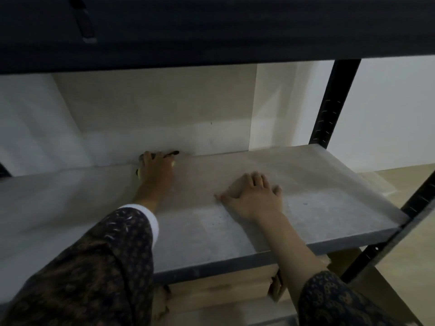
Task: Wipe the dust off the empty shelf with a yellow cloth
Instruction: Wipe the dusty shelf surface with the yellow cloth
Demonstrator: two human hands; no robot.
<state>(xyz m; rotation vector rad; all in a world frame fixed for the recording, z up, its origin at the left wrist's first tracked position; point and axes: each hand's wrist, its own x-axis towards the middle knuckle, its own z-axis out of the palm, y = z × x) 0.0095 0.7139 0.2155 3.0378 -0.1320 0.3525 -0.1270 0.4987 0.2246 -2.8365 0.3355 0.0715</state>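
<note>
The empty grey shelf board [317, 184] spans the view, dusty and mottled. My left hand [156, 169] reaches to the back edge by the wall and lies over the yellow cloth [139, 173]. Its fingers curl down onto the cloth, which shows only as small yellow bits at the hand's sides and a dark edge at the fingertips. My right hand [254, 196] rests palm down on the middle of the shelf, fingers loosely spread, holding nothing.
A dark shelf [211, 31] hangs close overhead. Black metal uprights stand at the back right [334, 102] and the front right [400, 234]. Wooden boards [221, 288] lie stacked on the level below. A pale wall backs the shelf.
</note>
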